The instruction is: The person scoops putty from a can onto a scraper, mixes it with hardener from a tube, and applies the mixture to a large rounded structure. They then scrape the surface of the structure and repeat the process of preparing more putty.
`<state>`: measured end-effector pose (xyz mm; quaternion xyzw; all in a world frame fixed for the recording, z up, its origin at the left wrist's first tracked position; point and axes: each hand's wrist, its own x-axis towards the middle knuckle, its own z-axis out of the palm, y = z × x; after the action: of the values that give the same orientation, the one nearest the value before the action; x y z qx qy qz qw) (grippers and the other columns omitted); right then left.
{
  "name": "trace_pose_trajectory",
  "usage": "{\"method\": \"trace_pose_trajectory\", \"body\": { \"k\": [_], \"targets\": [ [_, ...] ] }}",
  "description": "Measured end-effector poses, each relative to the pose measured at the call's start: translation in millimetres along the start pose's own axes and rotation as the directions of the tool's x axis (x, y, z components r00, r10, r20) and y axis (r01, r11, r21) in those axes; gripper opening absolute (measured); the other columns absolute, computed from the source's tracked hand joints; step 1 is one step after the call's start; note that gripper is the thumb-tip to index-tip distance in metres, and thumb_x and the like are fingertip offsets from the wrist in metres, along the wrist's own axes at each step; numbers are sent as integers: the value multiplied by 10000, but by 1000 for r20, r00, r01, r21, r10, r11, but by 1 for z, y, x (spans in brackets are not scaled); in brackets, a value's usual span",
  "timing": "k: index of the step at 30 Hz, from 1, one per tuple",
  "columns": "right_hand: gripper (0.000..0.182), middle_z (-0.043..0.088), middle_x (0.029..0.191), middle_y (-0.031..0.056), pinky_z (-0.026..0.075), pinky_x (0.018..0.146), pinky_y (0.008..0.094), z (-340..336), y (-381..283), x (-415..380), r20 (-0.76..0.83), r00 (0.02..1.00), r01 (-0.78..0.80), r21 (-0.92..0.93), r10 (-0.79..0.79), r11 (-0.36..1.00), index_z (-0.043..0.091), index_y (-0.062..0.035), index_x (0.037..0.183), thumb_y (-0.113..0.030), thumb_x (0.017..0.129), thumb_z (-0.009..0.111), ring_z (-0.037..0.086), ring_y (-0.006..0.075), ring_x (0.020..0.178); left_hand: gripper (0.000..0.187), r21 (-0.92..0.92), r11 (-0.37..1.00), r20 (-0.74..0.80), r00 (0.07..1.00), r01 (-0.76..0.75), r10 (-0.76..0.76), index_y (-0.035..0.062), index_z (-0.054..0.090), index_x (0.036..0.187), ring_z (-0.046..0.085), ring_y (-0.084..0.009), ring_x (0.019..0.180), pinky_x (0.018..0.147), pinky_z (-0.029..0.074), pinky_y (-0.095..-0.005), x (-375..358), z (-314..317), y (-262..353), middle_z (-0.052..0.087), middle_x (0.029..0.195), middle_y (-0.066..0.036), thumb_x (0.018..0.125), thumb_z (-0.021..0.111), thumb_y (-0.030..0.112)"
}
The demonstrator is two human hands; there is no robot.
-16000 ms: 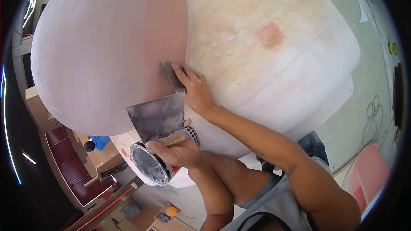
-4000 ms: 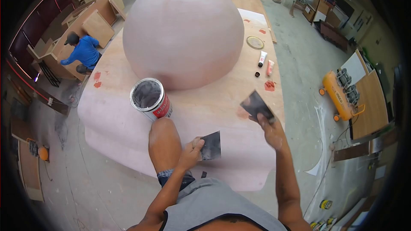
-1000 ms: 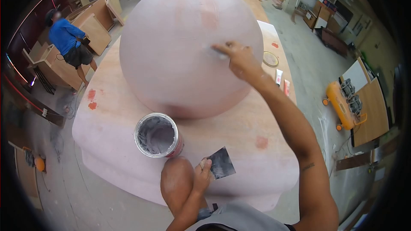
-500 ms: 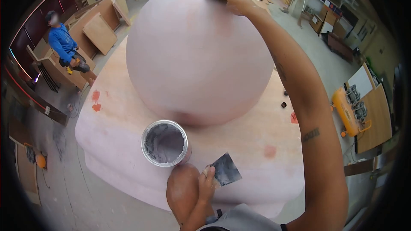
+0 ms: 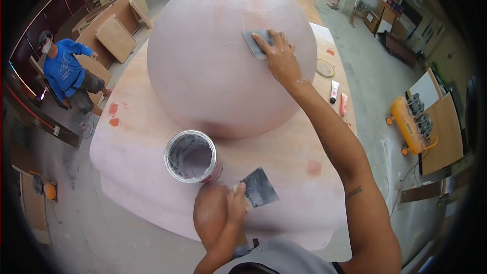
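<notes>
A large pale pink ball [image 5: 218, 81] rests on a wide pinkish platform [image 5: 284, 193]. Against the ball's upper right face, my right hand [image 5: 284, 61] presses a flat grey spreader [image 5: 255, 45], fingers spread over its back. Low in the view, my left hand [image 5: 237, 204] grips a square putty knife whose dark blade [image 5: 261, 187] is smeared with grey paste. Left of that hand, an open can [image 5: 215, 165] holds grey paste, beside my bent knee [image 5: 211, 210]. Faint reddish patches show through the ball's coating near the right hand.
Two tubes [image 5: 334, 92] [image 5: 344, 104] and a ring-shaped roll [image 5: 325, 68] lie on the platform's right side. A person in blue [image 5: 68, 68] stands at the left by wooden panels [image 5: 115, 39]. An orange compressor [image 5: 410, 127] stands at the right; cables cross the floor.
My right hand has moved down the ball with its spreader. My left hand stays low with the putty knife. The person in blue has shifted posture and stands nearer, and the tubes and roll now show.
</notes>
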<state>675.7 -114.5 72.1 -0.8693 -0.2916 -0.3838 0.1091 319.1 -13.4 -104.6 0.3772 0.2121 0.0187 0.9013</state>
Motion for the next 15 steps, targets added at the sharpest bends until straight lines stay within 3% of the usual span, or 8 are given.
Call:
{"method": "trace_pose_trajectory", "body": {
  "k": [2, 6, 9, 10, 12, 13, 14, 15],
  "targets": [
    [627, 512, 1306, 191, 429, 918, 527, -17, -4, -14, 17, 1000, -11, 2, 11, 1000, 574, -300, 1361, 37, 834, 528, 509, 367, 1173, 281, -124, 992, -40, 999, 32, -37, -11, 577, 1130, 673, -189, 1000, 879, 543, -340, 5, 5, 8, 669, 1077, -103, 1014, 531, 241],
    [710, 549, 1312, 193, 425, 1004, 494, -80, -7, -56, 623, 782, -343, 381, 35, 859, 549, -349, 1374, 79, 809, 507, 524, 384, 1206, 293, -320, 947, -67, 997, 23, -47, -2, 588, 1145, 700, -206, 949, 802, 579, -361, 4, 43, 38, 691, 1079, -96, 1015, 511, 249],
    [667, 526, 1385, 204, 355, 1109, 456, -160, -69, -132, 270, 963, -233, 797, 16, 557, 555, -160, 1381, 132, 784, 493, 482, 389, 1300, 271, -511, 848, 169, 984, 139, -59, 32, 599, 1145, 714, -211, 836, 692, 595, -372, -7, 51, 56, 716, 1010, -55, 1014, 495, 246],
    [586, 479, 1418, 225, 324, 1132, 463, -174, -85, -163, 186, 980, -161, 948, -68, 273, 552, -84, 1357, 124, 812, 498, 442, 392, 1347, 256, -544, 810, 262, 961, 218, -82, 61, 600, 1135, 706, -192, 838, 693, 584, -344, -11, 51, 60, 711, 986, -47, 1020, 496, 265],
    [569, 449, 1405, 219, 341, 1119, 509, -197, -117, -195, -100, 985, 131, 966, -142, 221, 561, -74, 1301, 163, 784, 546, 415, 446, 1348, 242, -568, 769, 354, 931, 292, -92, 89, 601, 1125, 698, -174, 841, 694, 574, -316, -33, 69, 70, 705, 962, -39, 1026, 497, 285],
    [613, 455, 1387, 214, 358, 1111, 507, -204, -137, -214, -35, 999, 30, 980, 23, 199, 570, -87, 1293, 185, 744, 580, 435, 457, 1313, 255, -105, 994, 234, 972, 12, 13, 82, 594, 1135, 692, -162, 826, 669, 563, -295, -61, 94, 87, 696, 974, -41, 1030, 492, 290],
    [617, 463, 1374, 218, 367, 1105, 507, -201, -138, -228, 26, 991, -59, 966, 132, 250, 559, -84, 1303, 188, 750, 561, 449, 455, 1293, 267, 419, 879, 179, 970, -226, 164, 74, 587, 1145, 685, -150, 811, 645, 553, -275, -91, 120, 104, 686, 987, -44, 1034, 486, 296],
    [620, 470, 1361, 223, 375, 1100, 507, -195, -137, -242, 83, 966, -155, 945, 244, 290, 548, -82, 1313, 191, 756, 543, 462, 454, 1273, 280, 819, 463, 210, 928, -340, 309, 67, 580, 1155, 679, -138, 796, 621, 543, -255, -108, 137, 117, 676, 1000, -46, 1039, 480, 301]
  ]
}}
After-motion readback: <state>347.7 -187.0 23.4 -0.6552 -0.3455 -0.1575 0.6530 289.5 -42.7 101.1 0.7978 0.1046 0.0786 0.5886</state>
